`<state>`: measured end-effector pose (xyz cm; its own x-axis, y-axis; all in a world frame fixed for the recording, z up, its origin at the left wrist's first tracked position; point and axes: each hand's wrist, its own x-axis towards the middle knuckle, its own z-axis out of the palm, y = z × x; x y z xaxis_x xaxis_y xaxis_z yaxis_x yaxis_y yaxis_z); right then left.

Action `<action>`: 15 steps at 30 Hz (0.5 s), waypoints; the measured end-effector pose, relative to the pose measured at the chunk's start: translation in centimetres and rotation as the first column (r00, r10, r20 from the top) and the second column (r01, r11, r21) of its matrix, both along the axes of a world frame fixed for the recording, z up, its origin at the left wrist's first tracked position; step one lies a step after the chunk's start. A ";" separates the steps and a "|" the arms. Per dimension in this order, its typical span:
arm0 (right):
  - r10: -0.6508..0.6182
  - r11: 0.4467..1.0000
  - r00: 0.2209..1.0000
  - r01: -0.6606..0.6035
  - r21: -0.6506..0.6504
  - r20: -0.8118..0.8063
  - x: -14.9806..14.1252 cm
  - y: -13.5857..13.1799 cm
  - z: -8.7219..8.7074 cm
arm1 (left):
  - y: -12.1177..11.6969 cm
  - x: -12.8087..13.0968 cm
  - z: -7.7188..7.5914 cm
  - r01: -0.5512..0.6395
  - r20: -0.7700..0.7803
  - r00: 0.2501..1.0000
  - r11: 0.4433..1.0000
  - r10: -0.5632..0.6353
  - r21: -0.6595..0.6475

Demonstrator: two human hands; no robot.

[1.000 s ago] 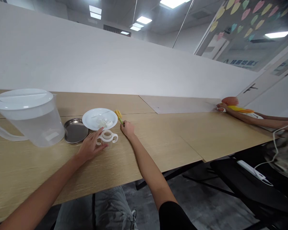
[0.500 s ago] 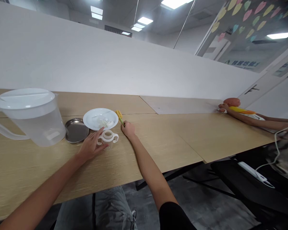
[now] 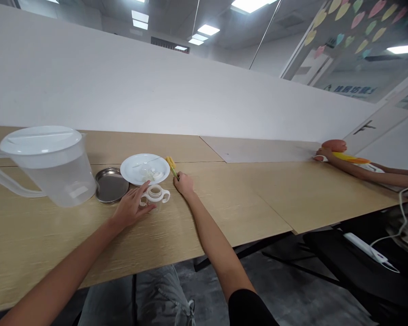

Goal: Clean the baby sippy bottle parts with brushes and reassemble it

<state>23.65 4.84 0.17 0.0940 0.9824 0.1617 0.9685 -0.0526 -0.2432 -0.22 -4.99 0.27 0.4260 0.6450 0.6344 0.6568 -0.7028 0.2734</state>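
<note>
The grip of my left hand [image 3: 127, 207] is closed on the near left side of a clear cup with a white two-handled ring top [image 3: 155, 194], its thumb and fingers either side. My right hand [image 3: 184, 184], at about two o'clock from the cup, is closed on one end of a slim green tool with yellow loops [image 3: 170, 163]; the loops point to eleven o'clock, away from me. The cup stands upright on the light wood worktop [image 3: 224, 203]. Just beyond it, at eleven, I see a round white plate [image 3: 129, 171] with small white and clear pieces [image 3: 153, 175] on it. A shallow round steel dish [image 3: 111, 184] sits at ten, and a large translucent lidded pitcher [image 3: 51, 170] further out, between nine and ten.

I'd judge this a steadying hold, with the tool held apart from the cup. Any move of either piece would call for a light left hold, so the cup doesn't tip, and care near the plate rim.

Against the earlier frame, my view has swung slightly left, so everything sits a touch further right. Both grips, the cup and the tool otherwise look unchanged.
</note>
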 end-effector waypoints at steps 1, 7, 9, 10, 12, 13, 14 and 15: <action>0.000 1.000 1.000 0.000 -0.001 0.000 0.0 0.0 0.0 | 0.0 0.0 0.0 -0.002 -0.003 1.000 1.000 0.002 -0.002; 0.000 1.000 1.000 0.000 0.000 0.013 -0.1 -0.2 0.2 | 0.1 -0.1 -0.3 0.007 0.000 1.000 0.998 -0.007 0.065; -0.004 1.000 1.000 0.004 -0.001 0.014 -0.2 -0.2 0.2 | 0.1 -0.1 -0.3 0.010 0.003 1.000 0.997 -0.010 0.073; -0.002 1.000 1.000 0.002 -0.001 0.013 -0.2 -0.2 0.2 | 0.1 -0.1 -0.3 0.012 0.006 1.000 0.997 -0.013 0.077; 0.003 1.000 1.000 -0.003 -0.003 0.012 -0.2 -0.2 0.2 | 0.2 -0.1 -0.3 0.016 0.009 1.000 0.997 -0.017 0.075; 0.005 1.000 1.000 -0.005 -0.004 0.012 -0.2 -0.2 0.2 | 0.2 -0.2 -0.3 0.016 0.009 1.000 0.997 -0.016 0.069; 0.006 1.000 1.000 -0.006 -0.006 0.012 -0.2 -0.2 0.2 | 0.2 -0.2 -0.3 0.013 0.008 1.000 0.998 -0.013 0.061; 0.006 1.000 1.000 -0.005 -0.007 0.013 -0.2 -0.1 0.2 | 0.2 -0.2 -0.4 0.009 0.007 1.000 0.998 -0.010 0.055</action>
<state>23.47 4.70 0.33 0.0865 0.9840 0.1560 0.9718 -0.0489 -0.2306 -0.38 -4.81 -0.09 0.4273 0.6051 0.6717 0.6481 -0.7230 0.2390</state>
